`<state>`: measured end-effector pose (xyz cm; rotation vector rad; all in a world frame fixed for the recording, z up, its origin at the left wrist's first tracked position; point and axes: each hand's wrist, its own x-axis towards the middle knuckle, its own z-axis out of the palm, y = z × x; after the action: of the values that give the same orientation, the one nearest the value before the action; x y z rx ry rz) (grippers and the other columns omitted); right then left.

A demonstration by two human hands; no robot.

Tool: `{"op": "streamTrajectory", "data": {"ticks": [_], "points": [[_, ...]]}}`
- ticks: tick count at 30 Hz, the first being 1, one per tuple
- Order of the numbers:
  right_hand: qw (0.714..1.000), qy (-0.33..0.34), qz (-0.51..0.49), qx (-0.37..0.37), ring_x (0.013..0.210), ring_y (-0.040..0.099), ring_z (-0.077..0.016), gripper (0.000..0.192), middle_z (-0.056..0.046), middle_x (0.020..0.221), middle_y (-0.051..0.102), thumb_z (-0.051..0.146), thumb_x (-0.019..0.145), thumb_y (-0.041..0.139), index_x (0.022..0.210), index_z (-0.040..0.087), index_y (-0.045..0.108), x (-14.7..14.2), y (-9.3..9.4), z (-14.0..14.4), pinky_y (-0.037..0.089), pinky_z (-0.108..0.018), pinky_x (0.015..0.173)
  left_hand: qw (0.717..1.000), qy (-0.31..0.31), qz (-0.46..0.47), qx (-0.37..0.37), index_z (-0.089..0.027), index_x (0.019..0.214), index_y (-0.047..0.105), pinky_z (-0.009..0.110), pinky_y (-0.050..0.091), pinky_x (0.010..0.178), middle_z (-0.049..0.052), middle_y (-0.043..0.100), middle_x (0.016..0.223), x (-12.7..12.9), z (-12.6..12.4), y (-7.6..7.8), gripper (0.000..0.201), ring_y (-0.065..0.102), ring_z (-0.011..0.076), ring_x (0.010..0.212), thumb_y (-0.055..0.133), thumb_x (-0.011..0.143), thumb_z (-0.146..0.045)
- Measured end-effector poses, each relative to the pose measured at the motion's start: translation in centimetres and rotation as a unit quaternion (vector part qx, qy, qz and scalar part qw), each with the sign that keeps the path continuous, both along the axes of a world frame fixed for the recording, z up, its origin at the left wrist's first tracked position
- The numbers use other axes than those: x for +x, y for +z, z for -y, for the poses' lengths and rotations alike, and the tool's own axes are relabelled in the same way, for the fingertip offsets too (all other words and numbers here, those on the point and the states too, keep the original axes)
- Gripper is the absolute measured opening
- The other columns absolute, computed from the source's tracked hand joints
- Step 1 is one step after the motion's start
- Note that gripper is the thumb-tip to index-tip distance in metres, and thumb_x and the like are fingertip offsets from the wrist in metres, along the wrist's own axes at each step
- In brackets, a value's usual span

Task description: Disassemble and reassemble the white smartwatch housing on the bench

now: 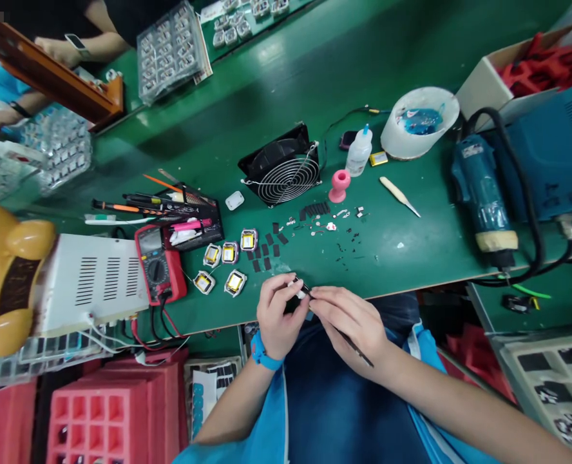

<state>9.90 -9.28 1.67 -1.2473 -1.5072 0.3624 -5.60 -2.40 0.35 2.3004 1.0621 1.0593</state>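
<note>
Nearest, the left hand (277, 316) pinches a small white part (299, 293) at the bench (411, 258) edge, fingers closed on it, seemingly to steady it. The right hand (348, 319) grips dark tweezers (351, 341) like a pen, tips touching the part. Yellow-faced modules (228, 264) lie close by. No writing is legible.

green table (411, 251), red multimeter (159, 264), pink stand (339, 185), blue wristband (263, 354).
</note>
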Motion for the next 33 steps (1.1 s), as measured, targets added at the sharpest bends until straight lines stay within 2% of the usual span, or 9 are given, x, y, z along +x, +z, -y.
{"op": "streamTrajectory", "data": {"ticks": [11, 19, 33], "points": [[1.000, -0.010, 0.029, 0.001, 0.096, 0.075, -0.0233, 0.021, -0.015, 0.101, 0.076, 0.006, 0.095, 0.061, 0.114, 0.014, 0.068, -0.2, -0.5, -0.1, 0.066, -0.036, 0.083, 1.000, 0.000, -0.001, 0.004, -0.022, 0.112, 0.068, 0.035, 0.061, 0.088, 0.006, 0.069, 0.112, 0.0, 0.0, 0.1, 0.021, 0.069, 0.0196, 0.103, 0.074, 0.092, -0.016], [1.000, -0.019, 0.007, 0.008, 0.093, 0.075, -0.0220, 0.021, -0.014, 0.101, 0.076, 0.008, 0.097, 0.061, 0.116, 0.015, 0.067, -0.6, -1.0, -0.3, 0.066, -0.035, 0.079, 1.000, 0.006, 0.000, 0.019, -0.021, 0.110, 0.069, 0.034, 0.061, 0.086, 0.006, 0.070, 0.111, -0.1, -0.1, 0.0, 0.019, 0.070, 0.0192, 0.101, 0.074, 0.092, -0.017], [0.999, -0.029, -0.037, 0.008, 0.098, 0.076, -0.0220, 0.029, -0.014, 0.108, 0.077, 0.007, 0.096, 0.061, 0.121, 0.019, 0.069, -0.9, -2.0, 0.2, 0.066, -0.035, 0.083, 1.000, 0.010, 0.002, 0.022, -0.022, 0.111, 0.070, 0.035, 0.062, 0.086, 0.006, 0.070, 0.111, -0.1, -0.1, -0.2, 0.020, 0.071, 0.0200, 0.101, 0.076, 0.092, -0.019]]}}
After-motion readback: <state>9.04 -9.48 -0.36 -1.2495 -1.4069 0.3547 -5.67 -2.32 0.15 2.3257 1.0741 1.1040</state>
